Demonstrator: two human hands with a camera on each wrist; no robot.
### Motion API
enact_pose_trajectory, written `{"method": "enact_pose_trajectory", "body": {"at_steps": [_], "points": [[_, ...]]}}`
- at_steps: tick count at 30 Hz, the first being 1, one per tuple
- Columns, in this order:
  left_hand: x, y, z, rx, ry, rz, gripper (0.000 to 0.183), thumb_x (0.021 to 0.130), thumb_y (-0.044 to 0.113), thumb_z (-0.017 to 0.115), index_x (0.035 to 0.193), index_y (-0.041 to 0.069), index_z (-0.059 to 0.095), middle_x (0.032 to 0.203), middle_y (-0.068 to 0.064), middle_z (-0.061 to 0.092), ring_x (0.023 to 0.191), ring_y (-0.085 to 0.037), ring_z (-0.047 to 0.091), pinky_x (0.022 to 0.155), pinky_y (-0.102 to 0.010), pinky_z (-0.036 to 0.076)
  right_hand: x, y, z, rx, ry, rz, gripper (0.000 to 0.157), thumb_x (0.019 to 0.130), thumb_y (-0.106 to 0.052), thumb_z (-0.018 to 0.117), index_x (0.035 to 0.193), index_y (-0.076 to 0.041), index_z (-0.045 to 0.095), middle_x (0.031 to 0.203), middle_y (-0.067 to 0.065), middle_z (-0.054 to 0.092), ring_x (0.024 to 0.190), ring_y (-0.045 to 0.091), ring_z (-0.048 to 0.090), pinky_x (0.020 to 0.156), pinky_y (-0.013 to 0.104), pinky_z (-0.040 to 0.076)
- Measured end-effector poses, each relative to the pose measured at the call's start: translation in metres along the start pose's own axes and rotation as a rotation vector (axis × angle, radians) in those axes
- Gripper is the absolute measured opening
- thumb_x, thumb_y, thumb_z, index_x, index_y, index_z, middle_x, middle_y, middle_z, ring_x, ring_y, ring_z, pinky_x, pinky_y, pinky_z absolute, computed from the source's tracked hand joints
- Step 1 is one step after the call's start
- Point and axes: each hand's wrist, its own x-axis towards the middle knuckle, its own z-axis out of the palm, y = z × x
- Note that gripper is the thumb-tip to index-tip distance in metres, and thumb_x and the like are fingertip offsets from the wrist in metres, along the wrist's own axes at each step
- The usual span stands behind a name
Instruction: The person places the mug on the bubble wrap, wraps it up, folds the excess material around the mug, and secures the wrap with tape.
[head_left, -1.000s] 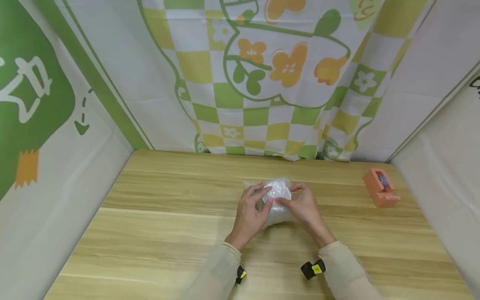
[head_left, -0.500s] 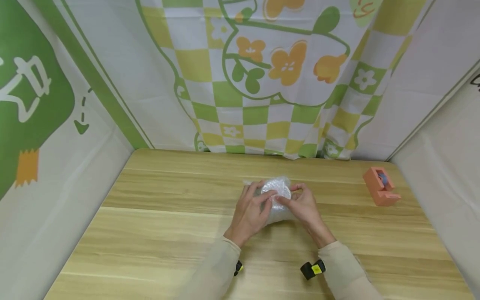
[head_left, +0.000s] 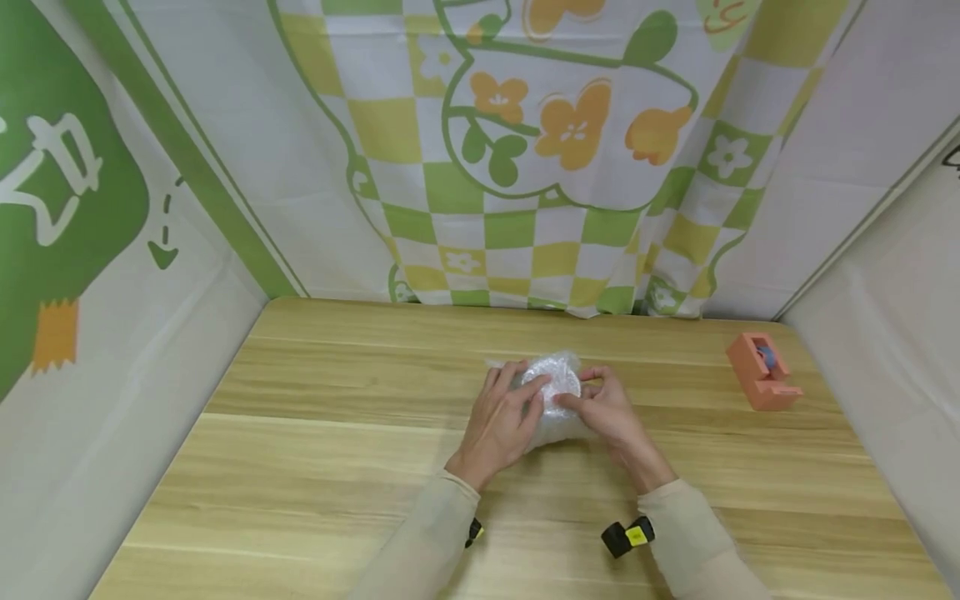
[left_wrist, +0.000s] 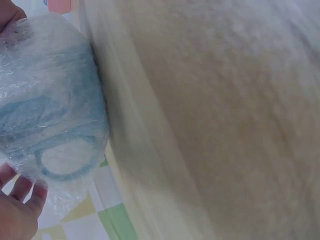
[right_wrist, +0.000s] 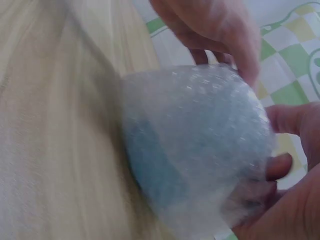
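A rounded bundle of clear bubble wrap stands on the wooden table in front of me. Pale blue shows through the wrap in the left wrist view, with a blue ring around a white patch near one end. What lies inside is hidden by the layers. My left hand holds the bundle's left side, its index finger laid over the top. On the other side my right hand grips the wrap, thumb on top and fingers curled at the edge.
A coral-pink tape dispenser with a blue roll stands at the table's back right. A patterned curtain hangs along the back edge of the wooden table. Fabric walls stand at both sides. Black straps with yellow tags sit by both wrists.
The left index finger and thumb have shifted a little across the top of the wrap. My right hand has stayed nearly still, and the bundle has hardly moved.
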Motion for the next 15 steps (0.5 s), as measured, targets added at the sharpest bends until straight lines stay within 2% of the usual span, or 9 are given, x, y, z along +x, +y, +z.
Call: {"method": "enact_pose_trajectory", "body": {"at_steps": [4,8,11,15], "points": [[0.001,0.001,-0.003,0.022,-0.011,-0.003,0.034,0.105,0.025,0.049,0.13,0.015,0.07,0.14,-0.014,0.055,0.115,-0.028,0.052,0.091,-0.04,0.051,0.001,0.003,0.008,0.001,0.069,-0.035,0.051,0.082,0.004,0.071,0.122,0.003,0.039,0.065,-0.005,0.038,0.052,0.003,0.034,0.045,0.017,0.03],[0.0,0.001,-0.004,0.015,-0.018,-0.028,0.034,0.104,0.025,0.051,0.13,0.016,0.07,0.141,-0.014,0.055,0.118,-0.028,0.052,0.093,-0.04,0.051,-0.003,0.006,0.01,0.008,0.083,-0.073,0.049,0.084,0.003,0.072,0.121,0.002,0.04,0.064,-0.005,0.037,0.051,0.003,0.032,0.045,0.018,0.029],[-0.001,0.0,-0.005,-0.045,-0.024,-0.05,0.034,0.104,0.025,0.053,0.132,0.017,0.07,0.142,-0.014,0.054,0.122,-0.029,0.052,0.095,-0.042,0.051,-0.008,0.009,0.007,0.007,0.068,-0.097,0.049,0.089,-0.003,0.074,0.125,0.003,0.042,0.064,-0.005,0.038,0.052,0.003,0.033,0.047,0.019,0.03],[-0.001,0.0,-0.009,-0.139,-0.047,-0.075,0.037,0.103,0.027,0.056,0.137,0.018,0.065,0.146,-0.014,0.051,0.132,-0.029,0.047,0.104,-0.046,0.046,-0.016,0.012,0.0,-0.034,0.053,-0.142,0.051,0.093,-0.011,0.075,0.131,0.004,0.044,0.069,-0.002,0.046,0.057,0.006,0.04,0.051,0.02,0.035]]}}
